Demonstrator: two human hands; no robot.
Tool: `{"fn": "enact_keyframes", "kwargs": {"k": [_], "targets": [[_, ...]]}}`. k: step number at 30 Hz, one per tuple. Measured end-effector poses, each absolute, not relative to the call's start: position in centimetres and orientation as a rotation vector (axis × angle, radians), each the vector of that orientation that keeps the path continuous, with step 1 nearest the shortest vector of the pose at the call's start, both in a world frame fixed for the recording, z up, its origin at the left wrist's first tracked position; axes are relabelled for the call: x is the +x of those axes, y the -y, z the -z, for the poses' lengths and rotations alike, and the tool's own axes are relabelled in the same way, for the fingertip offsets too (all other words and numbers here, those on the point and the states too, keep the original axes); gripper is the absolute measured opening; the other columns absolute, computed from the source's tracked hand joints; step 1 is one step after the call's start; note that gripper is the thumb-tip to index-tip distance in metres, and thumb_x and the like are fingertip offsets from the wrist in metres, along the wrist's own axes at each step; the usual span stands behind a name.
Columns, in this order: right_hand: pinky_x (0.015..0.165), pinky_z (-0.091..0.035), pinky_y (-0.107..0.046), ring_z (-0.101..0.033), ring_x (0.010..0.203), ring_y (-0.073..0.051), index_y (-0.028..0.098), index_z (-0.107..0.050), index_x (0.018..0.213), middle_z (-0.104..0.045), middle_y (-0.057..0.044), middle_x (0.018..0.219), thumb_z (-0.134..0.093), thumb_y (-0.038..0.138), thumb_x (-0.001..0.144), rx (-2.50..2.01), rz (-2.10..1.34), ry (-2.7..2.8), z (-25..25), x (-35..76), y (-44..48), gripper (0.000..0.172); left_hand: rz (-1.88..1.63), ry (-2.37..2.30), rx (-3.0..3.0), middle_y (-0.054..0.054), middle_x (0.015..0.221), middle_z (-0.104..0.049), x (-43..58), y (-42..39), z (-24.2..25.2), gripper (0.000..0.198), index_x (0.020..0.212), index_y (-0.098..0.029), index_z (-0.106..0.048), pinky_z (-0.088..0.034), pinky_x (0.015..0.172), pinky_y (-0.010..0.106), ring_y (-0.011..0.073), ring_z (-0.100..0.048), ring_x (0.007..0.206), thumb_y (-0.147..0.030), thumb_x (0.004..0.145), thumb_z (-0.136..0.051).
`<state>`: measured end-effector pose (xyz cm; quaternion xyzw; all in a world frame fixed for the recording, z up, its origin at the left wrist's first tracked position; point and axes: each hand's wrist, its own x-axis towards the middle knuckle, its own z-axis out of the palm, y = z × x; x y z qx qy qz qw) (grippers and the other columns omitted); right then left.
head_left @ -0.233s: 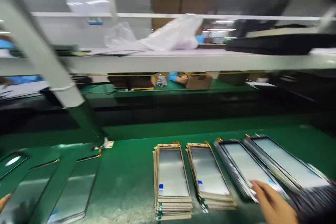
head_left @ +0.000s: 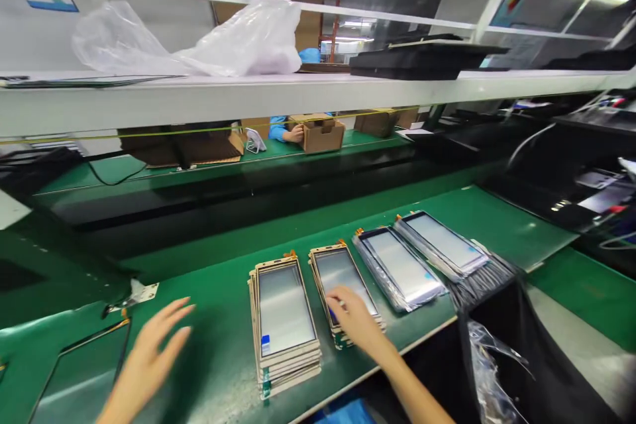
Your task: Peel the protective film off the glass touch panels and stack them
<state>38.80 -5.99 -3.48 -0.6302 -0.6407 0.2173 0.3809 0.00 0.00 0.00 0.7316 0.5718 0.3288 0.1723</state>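
My left hand [head_left: 149, 358] is over the green bench, fingers spread and holding nothing, between a dark-edged panel [head_left: 82, 381] and a stack of cream-framed touch screen panels [head_left: 287, 311]. My right hand [head_left: 352, 318] hovers over or touches the lower part of a second cream-framed stack [head_left: 342, 271], fingers curled close together by its blue tab. Whether anything is pinched there is hidden. Farther right are a black-framed stack in clear film [head_left: 400, 265] and another black-framed stack [head_left: 442, 242]. Orange flex tails stick out at their far ends.
Above the bench runs a white shelf [head_left: 218, 98] with a clear plastic bag [head_left: 248, 40] and black trays [head_left: 412, 61]. A black bin [head_left: 536, 338] holding plastic film stands at the right front. Across the gap, another person's hand [head_left: 294, 133] touches a cardboard box [head_left: 322, 136].
The view has swung right. My right hand has gone from the black-framed film-wrapped stack leftward to the second cream-framed stack. My left hand has come over the bench, away from the left panels.
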Motion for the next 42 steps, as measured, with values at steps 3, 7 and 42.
{"fn": "enact_keyframes", "kwargs": {"k": [3, 7, 42], "targets": [[0.083, -0.049, -0.035, -0.061, 0.089, -0.022, 0.017, -0.062, 0.095, -0.062, -0.010, 0.095, -0.047, 0.020, 0.084, -1.685, -0.534, 1.669, 3.8, 35.5, 3.7, 0.019, -0.859, -1.483, 2.100, 0.009, 0.135, -0.054, 8.3, -0.3, 4.5, 0.048, 0.116, -0.024, -0.061, -0.033, 0.108, 0.049, 0.0302, -0.045, 0.128, -0.049, 0.077, -0.052], [0.090, -0.046, -0.038, -0.058, 0.103, -0.027, 0.012, -0.062, 0.102, -0.060, -0.015, 0.103, -0.047, 0.017, 0.086, -1.784, -0.486, 1.696, 4.1, 33.8, 2.7, 0.023, -0.887, -1.508, 2.033, 0.019, 0.144, -0.040, 14.1, 0.2, 8.2, 0.062, 0.137, -0.012, -0.042, -0.027, 0.110, 0.052, 0.0317, -0.036, 0.134, -0.044, 0.084, -0.044], [0.081, -0.042, -0.035, -0.056, 0.089, -0.023, 0.016, -0.058, 0.089, -0.060, -0.011, 0.091, -0.041, 0.013, 0.088, -2.139, 0.265, 1.515, 2.7, 57.8, 3.4, 0.017, -0.544, -0.753, 1.005, 0.014, 0.124, -0.061, 35.8, -0.9, -0.4, 0.029, 0.106, -0.015, -0.066, -0.040, 0.101, 0.047, 0.0291, -0.053, 0.118, -0.026, 0.079, -0.068]]}}
